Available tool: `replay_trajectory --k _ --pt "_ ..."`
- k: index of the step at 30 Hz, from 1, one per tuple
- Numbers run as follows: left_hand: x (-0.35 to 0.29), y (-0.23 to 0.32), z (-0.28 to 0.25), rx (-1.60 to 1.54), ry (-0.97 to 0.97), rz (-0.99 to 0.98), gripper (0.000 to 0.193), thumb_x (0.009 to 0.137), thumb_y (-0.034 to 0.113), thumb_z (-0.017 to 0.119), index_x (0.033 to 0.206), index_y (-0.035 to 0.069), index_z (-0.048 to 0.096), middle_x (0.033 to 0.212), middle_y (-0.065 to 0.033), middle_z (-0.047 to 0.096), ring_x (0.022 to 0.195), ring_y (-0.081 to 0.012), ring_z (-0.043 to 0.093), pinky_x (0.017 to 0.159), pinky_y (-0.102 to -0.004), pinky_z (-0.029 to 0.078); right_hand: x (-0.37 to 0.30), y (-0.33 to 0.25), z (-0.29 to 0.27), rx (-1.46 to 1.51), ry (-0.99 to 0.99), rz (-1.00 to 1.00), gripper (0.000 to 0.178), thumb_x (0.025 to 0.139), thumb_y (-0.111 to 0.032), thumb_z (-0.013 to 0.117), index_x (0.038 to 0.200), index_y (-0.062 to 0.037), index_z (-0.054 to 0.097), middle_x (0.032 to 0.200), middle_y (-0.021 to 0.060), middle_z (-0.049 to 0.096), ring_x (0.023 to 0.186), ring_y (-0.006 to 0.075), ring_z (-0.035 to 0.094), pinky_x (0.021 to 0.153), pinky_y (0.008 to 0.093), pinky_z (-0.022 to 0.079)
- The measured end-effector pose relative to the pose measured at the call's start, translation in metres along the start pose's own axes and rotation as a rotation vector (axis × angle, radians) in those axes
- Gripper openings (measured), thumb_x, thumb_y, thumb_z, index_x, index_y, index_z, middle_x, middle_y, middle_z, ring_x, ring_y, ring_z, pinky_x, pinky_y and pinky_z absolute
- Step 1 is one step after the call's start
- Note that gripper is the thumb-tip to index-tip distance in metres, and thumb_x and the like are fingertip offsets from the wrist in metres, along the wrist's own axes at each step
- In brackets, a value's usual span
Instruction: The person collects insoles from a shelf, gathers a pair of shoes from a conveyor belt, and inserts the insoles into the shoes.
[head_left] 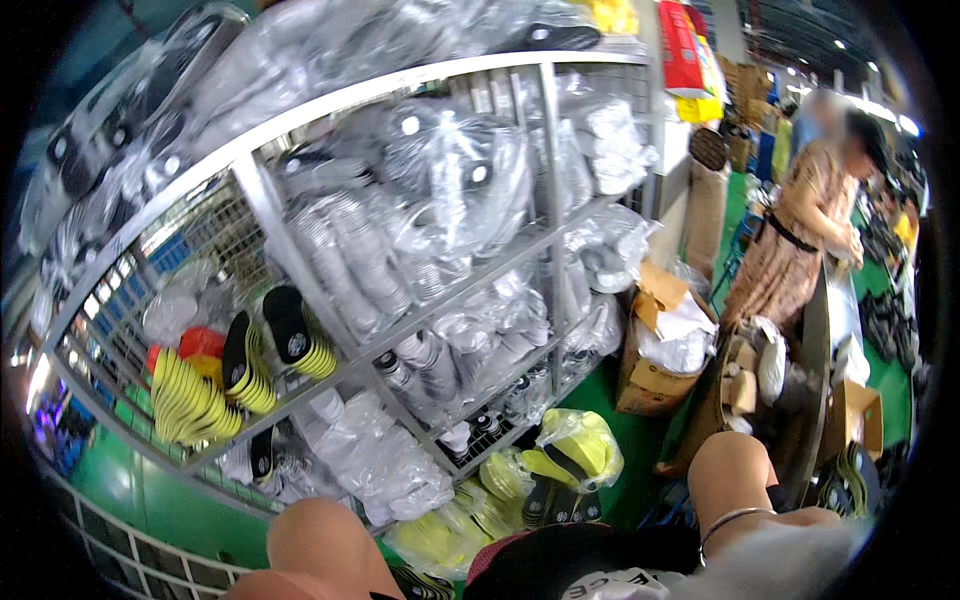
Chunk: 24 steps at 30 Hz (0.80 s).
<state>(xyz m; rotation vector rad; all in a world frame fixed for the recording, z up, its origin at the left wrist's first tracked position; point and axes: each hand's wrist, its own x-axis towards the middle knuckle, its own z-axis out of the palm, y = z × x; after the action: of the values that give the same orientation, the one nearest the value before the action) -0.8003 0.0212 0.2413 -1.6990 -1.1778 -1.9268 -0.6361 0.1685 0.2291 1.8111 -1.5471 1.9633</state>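
Note:
At the lower right shows part of my right arm (805, 517), with a silver bracelet (735, 514) at the wrist. The fingers of that hand are hidden, and blurred clear plastic (790, 562) lies over this area. My left hand is out of view. Bare skin, which looks like my knees, rises at the lower edge. Just beyond my dark clothing, bagged yellow-green insoles (580, 447) lie by the foot of a metal rack (545, 150). Black-and-yellow insoles (195, 405) stand in stacks on its left shelf.
Bags of grey insoles (465, 185) fill the rack. An open cardboard box (655, 385) stands at its right end. Farther right, a person in a patterned dress (800, 210) stands at a long bench (820, 360). A white rail (130, 535) curves across the lower left.

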Motion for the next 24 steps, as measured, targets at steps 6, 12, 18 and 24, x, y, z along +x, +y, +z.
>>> replay_trajectory --k 6,12,18,24 --pt "-0.009 0.007 -0.031 0.055 0.016 0.006 0.034 0.082 0.014 0.047 0.114 0.006 0.041 0.108 -0.008 0.043 0.089 -0.0173 0.042 0.074 -0.0297 0.032 0.018 0.042 -0.037 0.14 -0.067 0.018 0.048 0.081 -0.031 0.049 0.109 0.0075 0.043 0.099 0.0214 0.046 0.095 0.0264 0.046 0.072 0.0402 0.039" --pt "-0.016 0.003 -0.051 0.067 0.039 -0.022 0.032 0.082 0.013 0.047 0.113 0.007 0.042 0.105 -0.0067 0.045 0.084 -0.0165 0.043 0.07 -0.029 0.034 0.026 0.076 -0.067 0.248 -0.082 0.028 0.05 0.081 -0.032 0.049 0.109 0.0087 0.042 0.1 0.0234 0.044 0.096 0.0286 0.045 0.071 0.0423 0.039" --pt "-0.014 0.001 -0.053 0.063 0.014 -0.03 0.03 0.082 0.013 0.047 0.112 0.007 0.044 0.102 -0.0054 0.046 0.08 -0.0157 0.044 0.067 -0.0283 0.035 0.03 0.089 -0.069 0.292 -0.066 0.007 0.052 0.081 -0.033 0.048 0.11 0.01 0.041 0.1 0.0253 0.043 0.096 0.0307 0.045 0.071 0.0444 0.039" --pt "-0.007 -0.005 -0.054 0.07 0.005 -0.051 0.029 0.082 0.013 0.048 0.11 0.008 0.045 0.1 -0.0042 0.048 0.075 -0.0149 0.046 0.063 -0.0276 0.037 0.072 0.134 -0.051 0.65 0.176 -0.271 0.04 0.086 -0.018 0.042 0.108 0.0153 0.039 0.111 0.029 0.039 0.099 0.0302 0.045 0.078 0.0366 0.038"
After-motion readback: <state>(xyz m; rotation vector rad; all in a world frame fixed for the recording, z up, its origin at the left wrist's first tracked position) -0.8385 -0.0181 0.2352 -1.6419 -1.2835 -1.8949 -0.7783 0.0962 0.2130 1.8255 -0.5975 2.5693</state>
